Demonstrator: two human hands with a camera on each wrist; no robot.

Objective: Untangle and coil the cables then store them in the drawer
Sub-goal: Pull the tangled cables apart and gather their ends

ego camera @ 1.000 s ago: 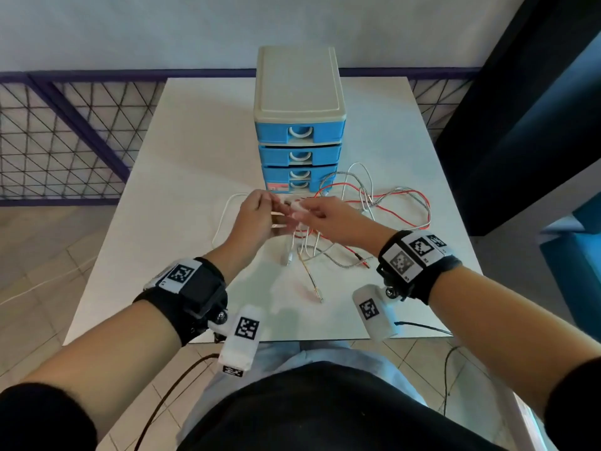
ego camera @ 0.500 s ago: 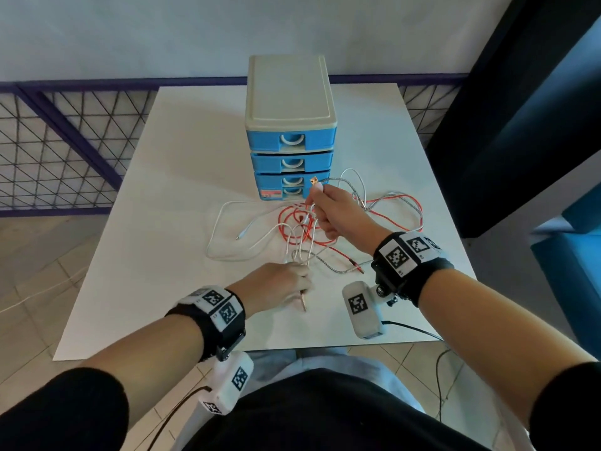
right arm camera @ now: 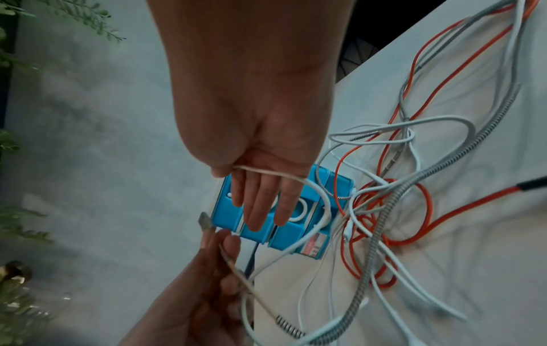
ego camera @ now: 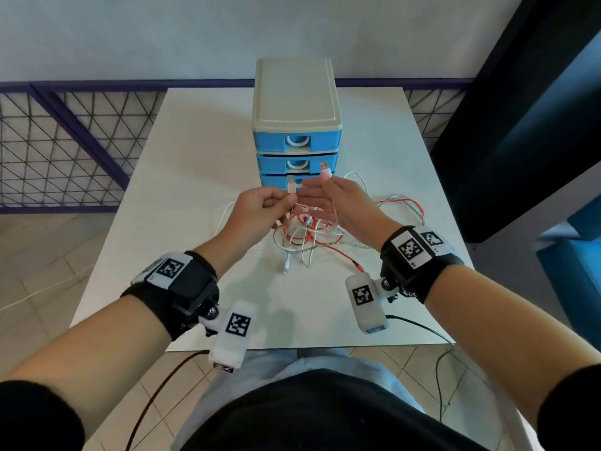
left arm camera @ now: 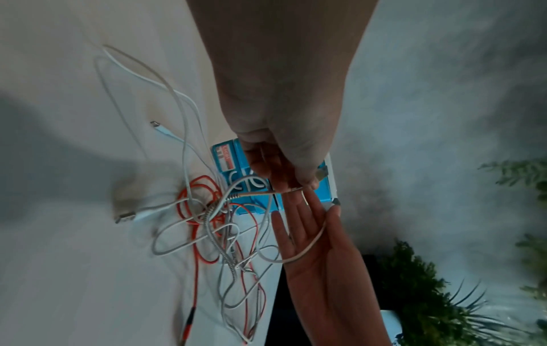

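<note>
A tangle of red, white and grey braided cables [ego camera: 309, 234] lies on the white table [ego camera: 195, 151] in front of a small drawer unit [ego camera: 296, 102] whose three blue drawers are closed. My left hand [ego camera: 283, 201] pinches a braided cable just below its USB plug [ego camera: 290, 185], lifted above the tangle. Beside it, my right hand [ego camera: 322, 193] keeps its fingers straight while the thumb clamps a white cable [right arm camera: 284, 176] across the palm, its plug [ego camera: 325, 171] sticking up. Both cables trail down into the tangle [left arm camera: 219, 222].
Cable loops spread right of the drawers [ego camera: 403, 206], and a loose plug end [ego camera: 286, 266] lies toward the table's front. A purple mesh railing [ego camera: 48, 141] runs behind left, a dark pillar [ego camera: 520, 125] stands right, and a blue seat [ego camera: 582, 255] is at the far right.
My left hand rose from the table's front with a cable end and now sits beside the right hand. The right hand kept its plug raised near the drawers.
</note>
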